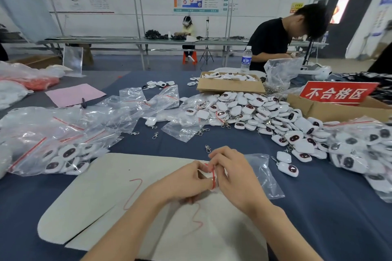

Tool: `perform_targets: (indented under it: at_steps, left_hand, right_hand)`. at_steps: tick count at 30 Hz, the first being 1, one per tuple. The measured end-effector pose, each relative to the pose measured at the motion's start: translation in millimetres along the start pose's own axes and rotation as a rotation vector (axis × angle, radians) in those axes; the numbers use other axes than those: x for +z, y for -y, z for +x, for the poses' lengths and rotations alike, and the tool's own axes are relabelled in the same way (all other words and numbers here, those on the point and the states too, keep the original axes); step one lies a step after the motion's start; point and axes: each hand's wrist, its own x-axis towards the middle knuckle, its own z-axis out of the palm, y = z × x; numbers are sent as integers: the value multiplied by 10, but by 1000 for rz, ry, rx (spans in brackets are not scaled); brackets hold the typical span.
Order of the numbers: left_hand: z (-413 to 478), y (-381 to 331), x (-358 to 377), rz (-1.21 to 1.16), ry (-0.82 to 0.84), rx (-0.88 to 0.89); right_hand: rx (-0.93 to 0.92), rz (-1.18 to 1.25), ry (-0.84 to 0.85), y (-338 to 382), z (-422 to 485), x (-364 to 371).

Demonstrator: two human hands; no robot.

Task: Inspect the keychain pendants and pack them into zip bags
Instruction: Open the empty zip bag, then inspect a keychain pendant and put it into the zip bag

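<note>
Pendants (254, 112): white, rounded, dark oval faces, metal clasps; loose heap toward table's right edge.
Held zip bag (263, 176): clear, red seal strip; near front edge.
Filled zip bags (63, 154): left edge.

I count two cardboard boxes (230, 87) at upper right, one water bottle (246, 60), one pink sheet (72, 94), one red sign (337, 93) and two other people (273, 40). One zip bag (263, 176) sits between left hand (186, 182) and right hand (231, 176). The pendants (254, 110) are heaped past counting.

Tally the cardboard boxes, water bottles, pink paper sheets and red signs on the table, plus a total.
Brown cardboard boxes: 2
Clear plastic water bottle: 1
Pink paper sheet: 1
Red sign with white characters: 1
Total: 5
</note>
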Motion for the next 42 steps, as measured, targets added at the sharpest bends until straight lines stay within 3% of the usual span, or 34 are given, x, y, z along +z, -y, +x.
perform_targets:
  at_steps: [5,10,13,19,25,29,35,42]
  left_hand:
    - [-12,70,48,-124,-77,106]
    - [78,295,-21,-106,-513,223]
    - [250,342,-152,-132,-651,205]
    - [881,148,-391,75,-697,110]
    - [1564,-123,-402,339,-615,153]
    - [2019,-271,-426,559,-615,179]
    - [2515,-443,-449,761,-644,130]
    - [2647,-451,-462,975,-799,207]
  right_hand:
    - [60,63,117,-53,-4,10]
    - [110,114,205,-89,47,-91]
    - [173,270,158,-80,162,-184]
    - [424,594,-19,-198,676,-192]
    - [868,891,-136,-617,1062,33]
    - [1057,1109,-223,-880,1157,121]
    - [1124,1241,-355,-1063,1171,161]
    - [1092,1196,-347,-1058,1169,181]
